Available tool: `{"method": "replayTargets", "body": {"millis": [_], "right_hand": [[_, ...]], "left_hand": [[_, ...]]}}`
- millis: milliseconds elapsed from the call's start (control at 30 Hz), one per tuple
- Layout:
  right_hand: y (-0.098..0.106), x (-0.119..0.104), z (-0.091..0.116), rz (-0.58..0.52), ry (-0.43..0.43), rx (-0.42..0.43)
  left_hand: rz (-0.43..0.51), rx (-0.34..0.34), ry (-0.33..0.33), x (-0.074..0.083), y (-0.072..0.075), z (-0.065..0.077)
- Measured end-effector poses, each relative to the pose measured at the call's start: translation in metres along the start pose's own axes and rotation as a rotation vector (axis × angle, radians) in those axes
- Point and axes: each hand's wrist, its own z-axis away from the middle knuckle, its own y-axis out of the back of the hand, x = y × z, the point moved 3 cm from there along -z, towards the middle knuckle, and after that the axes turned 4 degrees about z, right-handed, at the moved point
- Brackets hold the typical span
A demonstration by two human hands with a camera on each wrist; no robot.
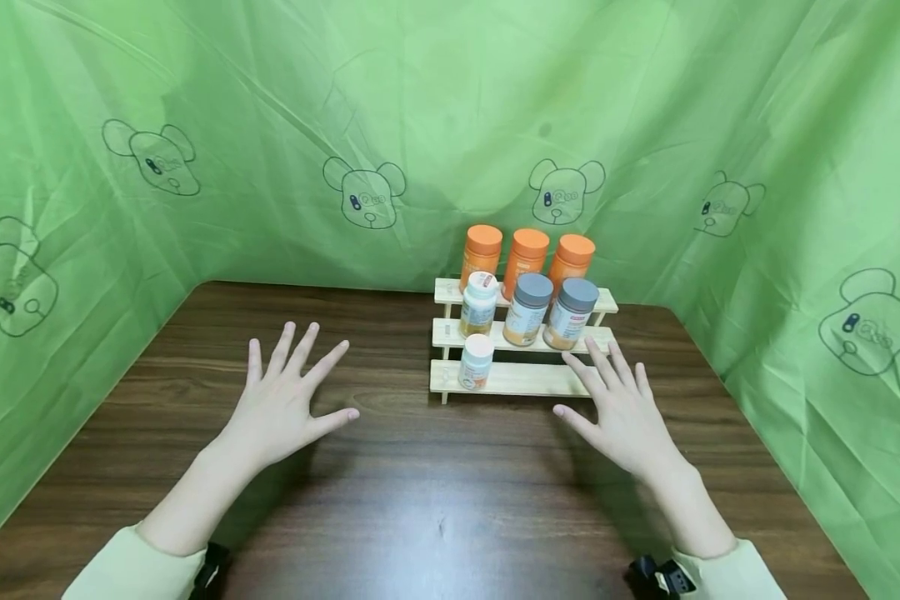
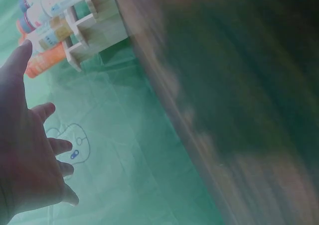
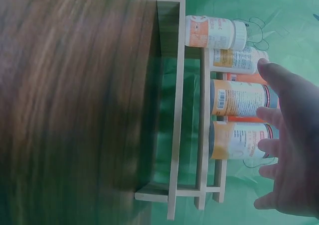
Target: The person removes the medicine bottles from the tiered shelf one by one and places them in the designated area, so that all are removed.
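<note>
My left hand (image 1: 276, 410) hovers over the left half of the table, fingers spread and holding nothing. My right hand (image 1: 624, 412), also spread and holding nothing, is nearest the right end of a three-tier wooden rack (image 1: 532, 380). On the bottom tier, at its left, stands a small white bottle (image 1: 476, 362). The middle tier bears a white-capped bottle (image 1: 479, 305) and two grey-capped bottles, one in the middle (image 1: 527, 310) and one at the right (image 1: 571, 315). Three orange bottles (image 1: 526, 257) fill the top tier. In the right wrist view the fingers (image 3: 271, 148) appear in front of the grey-capped bottles.
The rack stands toward the back of a dark wooden table (image 1: 390, 483). A green curtain (image 1: 270, 125) printed with bear heads surrounds the table at the back and both sides. Dark straps (image 1: 660, 575) circle both wrists by the pale sleeves.
</note>
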Motion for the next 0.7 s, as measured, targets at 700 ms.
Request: {"method": "replayTargets", "body": {"millis": [700], "right_hand": [[0.013,0.048,-0.010,-0.013,0.028,0.077]], "left_hand": [[-0.018,0.088,-0.103,0.015,0.025,-0.062]]}}
